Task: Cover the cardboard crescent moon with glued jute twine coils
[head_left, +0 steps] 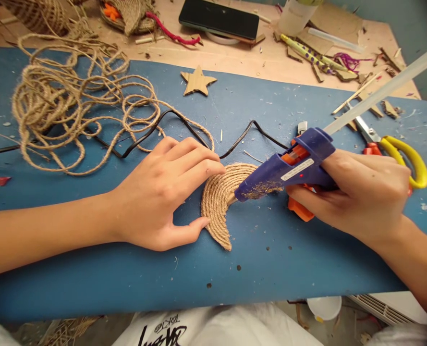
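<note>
Your left hand [163,192] presses released fingers on the crescent-shaped jute-rope coil [218,202], and just to its right your right hand [357,192] grasps the blue glue gun [288,170], nozzle touching the coil.

Craft workspace, jute twine coil [65,96], scissors [396,146], cardboard scraps [372,108]

The left hand [166,192] is laid flat, palm down, fingers spread; the right hand [360,192] is curled closed, forearm angled inward.
</note>
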`<state>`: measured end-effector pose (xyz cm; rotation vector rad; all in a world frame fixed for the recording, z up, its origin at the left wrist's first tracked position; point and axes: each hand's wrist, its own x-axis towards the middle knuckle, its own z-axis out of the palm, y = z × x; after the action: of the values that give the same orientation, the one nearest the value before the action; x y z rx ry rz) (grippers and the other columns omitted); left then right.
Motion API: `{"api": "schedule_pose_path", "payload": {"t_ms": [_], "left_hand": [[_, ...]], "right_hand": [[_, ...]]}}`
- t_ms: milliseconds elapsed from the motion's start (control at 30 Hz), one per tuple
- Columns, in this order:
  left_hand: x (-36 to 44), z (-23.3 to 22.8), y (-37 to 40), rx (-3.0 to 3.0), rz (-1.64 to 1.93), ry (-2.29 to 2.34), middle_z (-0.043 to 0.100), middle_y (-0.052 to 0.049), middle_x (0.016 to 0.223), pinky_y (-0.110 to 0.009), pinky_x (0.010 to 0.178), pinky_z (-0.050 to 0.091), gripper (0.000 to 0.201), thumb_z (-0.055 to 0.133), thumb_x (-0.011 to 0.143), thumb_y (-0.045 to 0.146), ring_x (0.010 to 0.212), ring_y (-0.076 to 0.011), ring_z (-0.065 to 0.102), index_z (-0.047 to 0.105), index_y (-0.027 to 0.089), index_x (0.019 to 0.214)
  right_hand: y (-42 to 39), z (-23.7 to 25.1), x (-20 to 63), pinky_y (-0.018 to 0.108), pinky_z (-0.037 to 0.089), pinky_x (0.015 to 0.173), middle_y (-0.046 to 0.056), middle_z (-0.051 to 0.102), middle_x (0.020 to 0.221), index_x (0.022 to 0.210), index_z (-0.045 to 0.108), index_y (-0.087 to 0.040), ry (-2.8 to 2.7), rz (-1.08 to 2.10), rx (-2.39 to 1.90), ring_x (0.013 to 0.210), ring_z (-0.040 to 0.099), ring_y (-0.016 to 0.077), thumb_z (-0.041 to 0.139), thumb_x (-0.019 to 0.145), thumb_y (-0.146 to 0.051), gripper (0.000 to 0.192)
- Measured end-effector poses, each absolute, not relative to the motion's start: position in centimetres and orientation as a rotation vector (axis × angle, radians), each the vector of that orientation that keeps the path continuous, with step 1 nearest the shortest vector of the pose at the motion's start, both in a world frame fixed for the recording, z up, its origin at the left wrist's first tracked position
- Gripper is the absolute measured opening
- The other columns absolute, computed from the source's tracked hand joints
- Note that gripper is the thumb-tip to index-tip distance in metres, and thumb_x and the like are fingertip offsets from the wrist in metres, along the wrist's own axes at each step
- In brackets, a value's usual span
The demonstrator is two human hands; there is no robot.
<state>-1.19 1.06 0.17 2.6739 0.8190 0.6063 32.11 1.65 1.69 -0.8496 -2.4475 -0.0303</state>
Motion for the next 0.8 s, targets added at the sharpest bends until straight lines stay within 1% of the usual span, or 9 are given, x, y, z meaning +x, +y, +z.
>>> {"api": "schedule_pose_path", "payload": {"t_ms": [167, 233, 267, 300, 367, 500, 633, 700, 800], "left_hand": [[-1.24, 0.12, 1.06, 2.674, 0.604, 0.821, 0.07, -0.015, 0.136, -0.052, 0.101, 0.042, 0.051, 0.064, 0.091, 0.039, 0.122, -0.0356, 0.064, 0.056, 0.017, 0.137], [-1.24, 0.1, 1.07, 2.676, 0.606, 0.823, 0.07, -0.015, 0.136, -0.052, 0.101, 0.042, 0.051, 0.063, 0.091, 0.039, 0.122, -0.0353, 0.064, 0.056, 0.018, 0.137], [-1.24, 0.09, 1.07, 2.677, 0.607, 0.822, 0.07, -0.015, 0.136, -0.051, 0.101, 0.042, 0.051, 0.063, 0.091, 0.039, 0.122, -0.0351, 0.064, 0.056, 0.017, 0.137], [-1.24, 0.08, 1.08, 2.678, 0.61, 0.822, 0.07, -0.015, 0.135, -0.051, 0.101, 0.042, 0.051, 0.063, 0.092, 0.04, 0.122, -0.0349, 0.064, 0.057, 0.017, 0.137], [-1.24, 0.09, 1.08, 2.68, 0.611, 0.822, 0.07, -0.015, 0.135, -0.051, 0.101, 0.042, 0.051, 0.063, 0.092, 0.04, 0.122, -0.0347, 0.064, 0.057, 0.016, 0.136], [-1.26, 0.15, 1.07, 2.681, 0.598, 0.822, 0.07, -0.015, 0.136, -0.052, 0.101, 0.042, 0.052, 0.063, 0.092, 0.039, 0.122, -0.0352, 0.064, 0.055, 0.018, 0.138], [-1.26, 0.15, 1.05, 2.678, 0.597, 0.824, 0.07, -0.015, 0.136, -0.052, 0.101, 0.042, 0.051, 0.064, 0.092, 0.039, 0.122, -0.035, 0.064, 0.055, 0.018, 0.138], [-1.25, 0.13, 1.04, 2.678, 0.604, 0.825, 0.07, -0.015, 0.136, -0.051, 0.101, 0.042, 0.051, 0.064, 0.092, 0.039, 0.122, -0.0349, 0.064, 0.056, 0.017, 0.137], [-1.23, 0.1, 1.03, 2.677, 0.611, 0.827, 0.07, -0.015, 0.135, -0.051, 0.101, 0.042, 0.051, 0.063, 0.091, 0.039, 0.122, -0.0346, 0.064, 0.057, 0.017, 0.137]], "right_hand": [[1.61, 1.49, 32.23, 0.024, 0.059, 0.065, -0.005, 0.082, 0.108, 0.114, 0.066, -0.024, -2.434, -0.09, -0.872, 0.078, 0.075, 0.0079, 0.069, 0.101, -0.02, 0.015], [1.57, 1.34, 32.33, 0.026, 0.056, 0.061, -0.005, 0.08, 0.101, 0.105, 0.062, -0.024, -2.435, -0.118, -0.884, 0.073, 0.071, 0.0079, 0.066, 0.1, -0.02, 0.008], [1.56, 1.27, 32.39, 0.026, 0.055, 0.061, -0.005, 0.078, 0.097, 0.097, 0.057, -0.024, -2.434, -0.131, -0.894, 0.073, 0.069, 0.0083, 0.066, 0.1, -0.02, 0.011], [1.55, 1.21, 32.46, 0.027, 0.055, 0.062, -0.004, 0.076, 0.095, 0.09, 0.049, -0.023, -2.43, -0.146, -0.905, 0.074, 0.069, 0.0088, 0.067, 0.099, -0.021, 0.02], [1.56, 1.15, 32.58, 0.028, 0.054, 0.063, -0.003, 0.071, 0.09, 0.084, 0.034, -0.023, -2.42, -0.175, -0.926, 0.075, 0.068, 0.0093, 0.067, 0.098, -0.023, 0.036], [1.68, 1.24, 32.62, 0.029, 0.041, 0.055, -0.004, 0.054, 0.076, 0.084, 0.025, -0.024, -2.424, -0.183, -0.919, 0.064, 0.051, 0.009, 0.064, 0.095, -0.018, 0.041], [1.8, 1.43, 32.42, 0.032, 0.021, 0.049, -0.004, 0.029, 0.07, 0.085, 0.026, -0.024, -2.428, -0.173, -0.914, 0.057, 0.027, 0.0109, 0.063, 0.093, -0.017, 0.039], [1.81, 1.5, 32.36, 0.033, 0.015, 0.05, -0.004, 0.023, 0.07, 0.086, 0.027, -0.024, -2.429, -0.181, -0.92, 0.057, 0.017, 0.0117, 0.064, 0.094, -0.017, 0.038], [1.77, 1.51, 32.42, 0.033, 0.015, 0.05, -0.004, 0.023, 0.07, 0.086, 0.026, -0.024, -2.435, -0.185, -0.928, 0.057, 0.016, 0.0118, 0.065, 0.098, -0.019, 0.04]]}}
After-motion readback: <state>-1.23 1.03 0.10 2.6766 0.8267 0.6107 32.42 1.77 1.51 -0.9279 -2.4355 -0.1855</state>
